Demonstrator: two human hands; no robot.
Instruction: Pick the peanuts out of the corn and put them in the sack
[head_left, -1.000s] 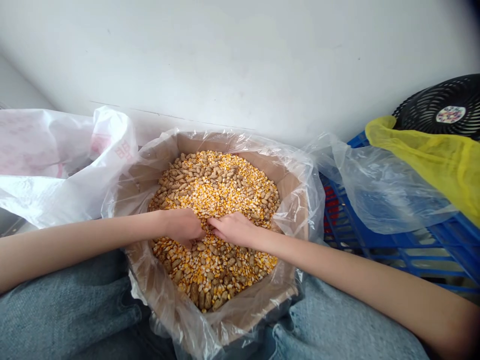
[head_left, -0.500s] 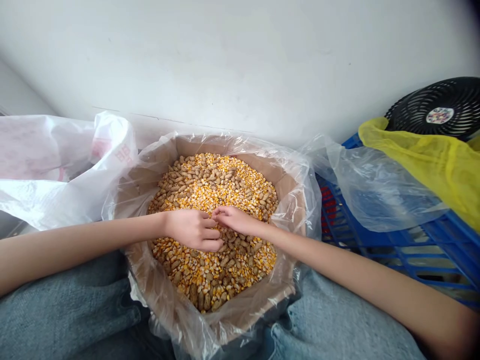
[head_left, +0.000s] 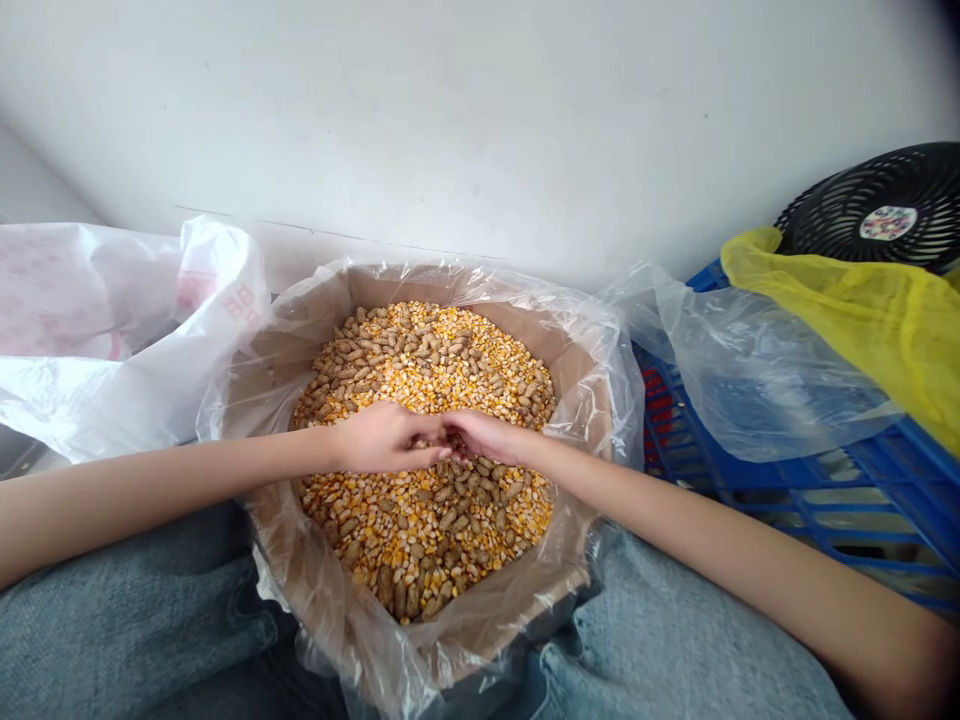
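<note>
Both hands meet over a box (head_left: 525, 625) lined with a clear plastic bag (head_left: 622, 400). Inside lie yellow and white corn kernels (head_left: 420, 380) mixed with unshelled peanuts (head_left: 465, 500). My left hand (head_left: 382, 437), back upward, has its fingers bent against the fingers of my right hand; whatever they pinch is hidden. Curled into a cup, my right hand (head_left: 487, 437) has brownish peanuts showing at its fingers. Peanuts cluster along the far left of the heap and just below the hands.
A white plastic bag (head_left: 142, 390) with pink print lies left of the box. To the right stands a blue plastic crate (head_left: 817, 480), with a yellow mesh bag (head_left: 862, 300) and a black fan (head_left: 885, 205) on it. A white wall (head_left: 480, 130) rises behind.
My left hand has turned and lifted slightly, its fingers moving right to meet my right hand. My right hand has shifted slightly right and curled more, with peanuts now showing at its fingers.
</note>
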